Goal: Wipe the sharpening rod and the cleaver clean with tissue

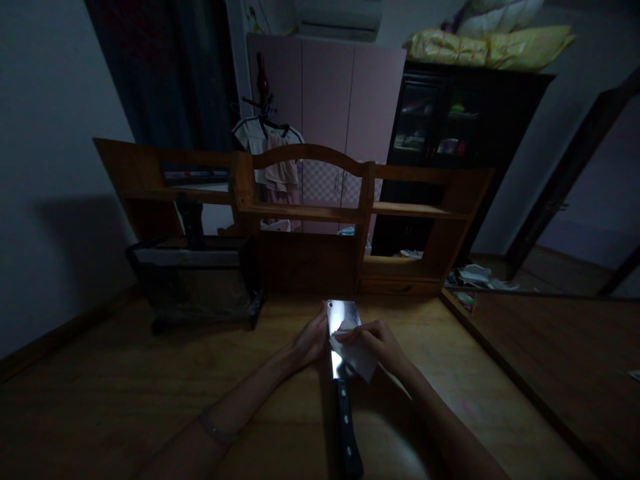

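A cleaver lies flat on the wooden desk [150, 387], its shiny blade [345, 315] pointing away from me and its black handle [347, 433] toward me. My left hand [313, 340] rests against the blade's left edge, fingers curled on it. My right hand [377, 343] presses a white tissue [357, 360] onto the blade's right side, fingers closed over the paper. The room is dim.
A wooden shelf unit [310, 213] stands at the desk's back edge. A dark wire basket [195, 280] sits at the back left. Behind are pink wardrobe doors [345, 100], a dark cabinet [450, 133] and hanging clothes [275, 160]. The desk's right edge [480, 333] drops off to the floor.
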Demonstrator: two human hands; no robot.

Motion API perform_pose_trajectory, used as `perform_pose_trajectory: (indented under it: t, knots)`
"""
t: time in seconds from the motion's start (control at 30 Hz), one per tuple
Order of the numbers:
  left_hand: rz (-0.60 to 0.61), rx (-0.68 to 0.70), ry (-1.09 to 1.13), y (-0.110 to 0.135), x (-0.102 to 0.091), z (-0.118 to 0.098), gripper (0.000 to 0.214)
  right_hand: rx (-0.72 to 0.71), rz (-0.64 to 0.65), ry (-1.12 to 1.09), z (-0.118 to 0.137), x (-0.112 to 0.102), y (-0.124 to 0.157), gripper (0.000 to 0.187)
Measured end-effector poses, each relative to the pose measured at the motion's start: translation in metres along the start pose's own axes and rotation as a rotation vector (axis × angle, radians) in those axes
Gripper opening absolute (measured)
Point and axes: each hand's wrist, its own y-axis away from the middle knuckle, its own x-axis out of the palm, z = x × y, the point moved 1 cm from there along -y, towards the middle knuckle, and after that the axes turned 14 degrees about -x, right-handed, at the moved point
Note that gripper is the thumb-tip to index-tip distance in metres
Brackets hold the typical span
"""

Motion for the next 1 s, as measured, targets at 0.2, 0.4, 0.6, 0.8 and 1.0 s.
perform_pose_trajectory:
  t: [0.2, 0.4, 0.6, 0.8, 1.0]
  knots:
    - [-0.048, 0.017, 0.09, 0.002, 0.001, 0.001, 0.056, -0.119, 0.008, 0.308, -0.015, -0.006, -0.001, 0.043]
    - [-0.09, 0.03, 0.111, 0.0, -0.004, 0.002, 0.053, -0.077, 0.06, 0.4, -0.032, 0.011, -0.002, 0.061]
    - [-0.105, -0.004, 0.054, 0.001, -0.004, 0.003, 0.058, 0.145, -0.29, 0.045, -0.048, 0.016, -0.004, 0.067]
    - [-0.096, 0.003, 0.033, 0.001, 0.004, 0.002, 0.056, 0.22, -0.448, -0.481, -0.037, 0.011, -0.007, 0.046]
    - [-0.148, 0.025, -0.003, 0.002, 0.006, 0.002, 0.056, 0.33, -0.578, -0.696, -0.044, 0.007, -0.009, 0.044]
